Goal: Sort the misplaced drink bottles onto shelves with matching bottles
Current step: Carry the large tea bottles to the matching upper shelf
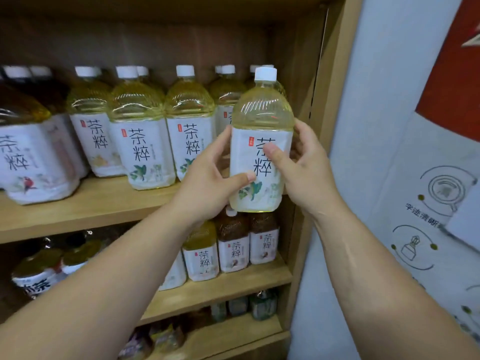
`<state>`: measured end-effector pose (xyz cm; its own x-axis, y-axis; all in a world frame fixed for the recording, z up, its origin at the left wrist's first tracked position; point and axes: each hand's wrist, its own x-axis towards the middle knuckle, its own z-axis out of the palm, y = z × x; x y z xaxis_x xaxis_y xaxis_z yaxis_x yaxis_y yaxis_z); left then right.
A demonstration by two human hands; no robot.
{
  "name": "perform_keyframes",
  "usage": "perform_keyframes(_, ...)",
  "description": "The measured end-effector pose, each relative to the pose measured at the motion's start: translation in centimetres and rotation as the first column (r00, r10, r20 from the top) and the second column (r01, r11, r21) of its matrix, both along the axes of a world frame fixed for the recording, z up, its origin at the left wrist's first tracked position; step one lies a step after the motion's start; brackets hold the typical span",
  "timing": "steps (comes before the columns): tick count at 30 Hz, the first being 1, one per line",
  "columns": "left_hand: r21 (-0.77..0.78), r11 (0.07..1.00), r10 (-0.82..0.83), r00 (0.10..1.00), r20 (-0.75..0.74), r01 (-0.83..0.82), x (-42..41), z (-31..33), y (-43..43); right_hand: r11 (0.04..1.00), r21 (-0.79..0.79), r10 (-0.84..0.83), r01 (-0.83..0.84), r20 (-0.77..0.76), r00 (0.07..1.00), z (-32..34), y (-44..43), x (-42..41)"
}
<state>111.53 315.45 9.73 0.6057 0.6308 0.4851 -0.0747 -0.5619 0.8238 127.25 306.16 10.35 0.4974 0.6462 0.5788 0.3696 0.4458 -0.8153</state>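
A: Item: pale-tea bottle [261, 141], upright, off the upper shelf [78, 214], before its right end. Hands?

B: Your left hand [207, 178] and right hand [304, 172] both clasp its label. The matching bottles [141, 141] stand alongside. Raise the base over the front edge; seat it by the right end, label outward.

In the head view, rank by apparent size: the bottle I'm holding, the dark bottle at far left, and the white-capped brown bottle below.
1. Held bottle and far-left dark bottle: look alike; nearness makes ranking unsure.
2. Brown bottle: clearly smallest.
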Motion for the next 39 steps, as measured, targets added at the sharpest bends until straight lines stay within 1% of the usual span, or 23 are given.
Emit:
perform_keyframes(4,0.126,0.983,0.143,0.987,-0.071,-0.133,1.5,1.3,1.6,1.000,-0.020,0.001,0.000,0.049,0.999,1.4,2.5,0.9)
perform_keyframes(7,0.247,0.948,0.237,0.964,-0.121,-0.202,1.4,1.8,1.7,0.999,-0.035,0.003,0.000,0.085,0.996,1.3,3.7,1.0)
perform_keyframes(9,0.317,0.906,0.325,0.941,-0.095,-0.281,0.3,1.9,1.5,0.999,-0.041,0.004,-0.001,0.091,0.996,1.1,4.4,1.0)
perform_keyframes(10,0.348,0.869,0.391,0.919,-0.044,-0.353,-0.7,1.8,1.6,0.999,-0.048,0.005,-0.001,0.088,0.996,0.8,4.7,1.1)
perform_keyframes(11,0.383,0.810,0.466,0.884,0.041,-0.445,-1.9,1.6,1.6,0.998,-0.056,0.005,-0.001,0.085,0.996,0.7,5.1,1.2)
perform_keyframes(12,0.413,0.731,0.540,0.831,0.137,-0.543,-3.3,1.3,1.8,0.998,-0.065,-0.006,0.012,0.092,0.996,0.5,5.4,1.3)
perform_keyframes(13,0.419,0.648,0.609,0.763,0.217,-0.636,-4.6,0.9,2.1,0.997,-0.073,-0.021,0.029,0.106,0.994,0.3,5.7,1.1)
perform_keyframes(14,0.391,0.578,0.679,0.687,0.258,-0.717,-5.9,0.5,2.5,0.995,-0.082,-0.052,0.062,0.123,0.991,0.1,6.1,0.9)
perform_keyframes(15,0.336,0.528,0.750,0.614,0.247,-0.780,-6.9,0.2,3.1,0.991,-0.090,-0.088,0.101,0.139,0.986,-0.1,6.4,0.5)
perform_keyframes(16,0.279,0.501,0.806,0.559,0.195,-0.819,-7.7,-0.1,3.8,0.985,-0.095,-0.131,0.147,0.156,0.979,-0.4,6.8,0.2)
perform_keyframes(17,0.230,0.499,0.836,0.534,0.125,-0.836,-8.3,-0.2,4.5,0.978,-0.098,-0.166,0.184,0.170,0.971,-0.6,7.1,0.0)
perform_keyframes(18,0.190,0.521,0.840,0.540,0.061,-0.832,-8.7,-0.4,5.3,0.972,-0.105,-0.189,0.211,0.182,0.965,-0.7,7.4,-0.1)
perform_keyframes(20,0.146,0.603,0.795,0.605,-0.033,-0.784,-9.2,-0.8,6.8,0.966,-0.143,-0.185,0.214,0.193,0.964,-0.7,8.2,0.3)
perform_keyframes(21,0.139,0.643,0.764,0.643,-0.052,-0.753,-9.2,-1.0,7.4,0.966,-0.164,-0.167,0.199,0.190,0.967,-0.5,8.6,0.6)
perform_keyframes(22,0.139,0.663,0.747,0.663,-0.055,-0.736,-9.3,-1.2,7.9,0.965,-0.181,-0.153,0.188,0.190,0.970,-0.3,9.0,1.0)
perform_keyframes(23,0.142,0.664,0.746,0.664,-0.054,-0.734,-9.3,-1.3,8.3,0.963,-0.192,-0.151,0.190,0.199,0.968,-0.2,9.3,1.2)
perform_keyframes(28,0.179,0.627,0.775,0.631,-0.041,-0.759,-9.3,-1.3,8.9,0.952,-0.214,-0.174,0.219,0.207,0.963,-0.4,10.6,1.5)
perform_keyframes(32,0.193,0.624,0.774,0.632,-0.023,-0.757,-9.2,-1.4,9.0,0.942,-0.239,-0.194,0.236,0.189,0.963,-0.6,11.4,1.6)
perform_keyframes(36,0.192,0.635,0.765,0.644,-0.024,-0.748,-9.1,-1.3,8.8,0.929,-0.286,-0.190,0.236,0.180,0.965,-0.3,11.3,1.4)
perform_keyframes(39,0.188,0.674,0.732,0.680,-0.042,-0.715,-9.5,-1.0,8.1,0.924,-0.301,-0.192,0.235,0.167,0.967,0.9,10.0,0.2)
